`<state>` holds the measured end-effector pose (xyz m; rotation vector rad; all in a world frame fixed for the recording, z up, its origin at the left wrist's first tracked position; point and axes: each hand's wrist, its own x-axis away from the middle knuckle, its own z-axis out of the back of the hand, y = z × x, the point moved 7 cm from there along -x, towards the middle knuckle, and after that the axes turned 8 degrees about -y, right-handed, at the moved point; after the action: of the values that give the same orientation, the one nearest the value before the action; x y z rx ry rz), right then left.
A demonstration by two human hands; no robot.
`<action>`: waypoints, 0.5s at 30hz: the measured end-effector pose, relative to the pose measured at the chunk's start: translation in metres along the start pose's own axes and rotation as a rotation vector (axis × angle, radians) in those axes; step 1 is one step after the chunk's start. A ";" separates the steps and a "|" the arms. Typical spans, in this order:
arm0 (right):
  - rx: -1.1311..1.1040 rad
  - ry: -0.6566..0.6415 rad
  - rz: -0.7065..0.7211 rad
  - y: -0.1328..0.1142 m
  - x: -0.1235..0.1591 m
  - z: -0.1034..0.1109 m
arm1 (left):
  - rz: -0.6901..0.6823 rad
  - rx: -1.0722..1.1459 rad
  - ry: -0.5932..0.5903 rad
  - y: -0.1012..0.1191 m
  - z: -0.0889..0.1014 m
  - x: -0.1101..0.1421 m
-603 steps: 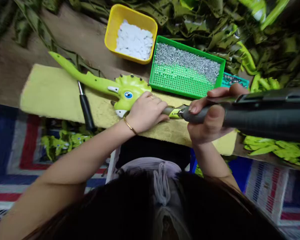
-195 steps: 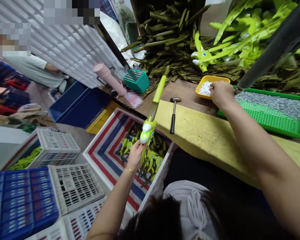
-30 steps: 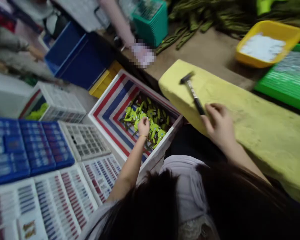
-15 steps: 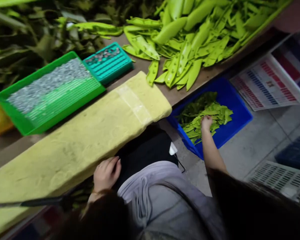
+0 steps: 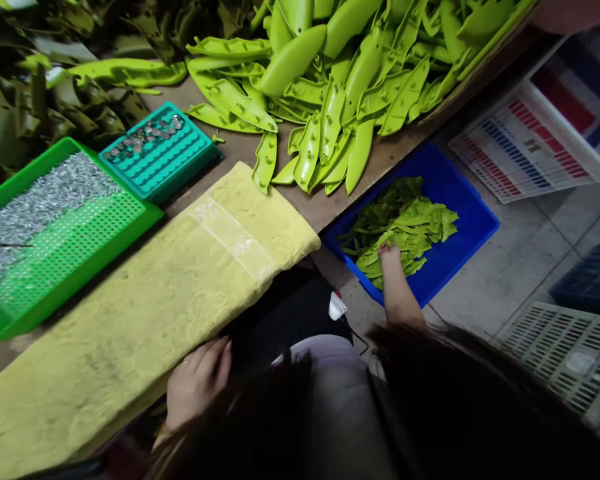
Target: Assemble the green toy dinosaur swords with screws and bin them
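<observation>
Over the blue bin (image 5: 473, 227), my right hand (image 5: 390, 252) touches a heap of light-green plastic pieces (image 5: 425, 227). Its fingers are curled in, and I cannot make out whether a piece is between them. Darker green pieces (image 5: 393, 203) lie behind the heap in the same bin. My left hand (image 5: 197, 381) rests low against the front edge of the yellow cloth-covered pad (image 5: 155, 300), its thumb a little apart from the fingers and nothing visible in it. Curved bright-green plastic parts (image 5: 330, 113) with small pegs are piled on the table beyond the pad.
A green perforated tray (image 5: 75, 260) of small metal screws stands at the left, touching a teal ridged box (image 5: 165, 157) with small metal bits. Dark plastic parts (image 5: 25, 87) fill the back left. At right are a white crate (image 5: 525, 157) and a slatted basket (image 5: 555, 353) on the floor.
The view has shifted, so the trays and pad sit further left. My right hand has moved slightly left and nearer across the green heap; my left hand stays by the pad's edge.
</observation>
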<state>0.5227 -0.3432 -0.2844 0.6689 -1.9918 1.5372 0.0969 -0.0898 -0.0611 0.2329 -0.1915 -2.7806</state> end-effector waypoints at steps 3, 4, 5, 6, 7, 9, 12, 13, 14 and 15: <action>-0.075 -0.001 0.070 -0.019 0.026 -0.012 | -0.105 0.149 0.021 0.017 0.013 -0.023; -0.094 -0.024 0.101 -0.025 0.040 -0.019 | -0.141 0.211 0.023 0.023 0.019 -0.031; -0.108 -0.061 0.132 -0.030 0.058 -0.028 | -0.168 0.278 0.023 0.028 0.025 -0.039; -0.114 -0.111 0.163 -0.034 0.079 -0.039 | -0.179 0.354 0.019 0.030 0.032 -0.047; -0.113 -0.172 0.187 -0.036 0.101 -0.051 | -0.170 0.440 0.018 0.030 0.039 -0.054; -0.080 -0.322 0.206 -0.038 0.148 -0.077 | -0.078 0.643 0.033 0.018 0.050 -0.068; 0.241 -0.663 0.203 -0.034 0.211 -0.126 | 0.165 1.118 0.134 -0.023 0.058 -0.081; 0.436 -0.807 0.205 -0.031 0.229 -0.145 | 0.234 1.323 0.190 -0.039 0.057 -0.082; 0.660 -0.965 0.211 -0.026 0.245 -0.167 | 0.304 1.507 0.250 -0.053 0.055 -0.082; 0.885 -1.116 0.228 -0.022 0.259 -0.189 | 0.381 1.650 0.310 -0.068 0.053 -0.081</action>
<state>0.3672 -0.1810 -0.0547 2.0641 -1.9728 2.5517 0.1404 0.0067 -0.0093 0.8285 -2.0582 -1.5148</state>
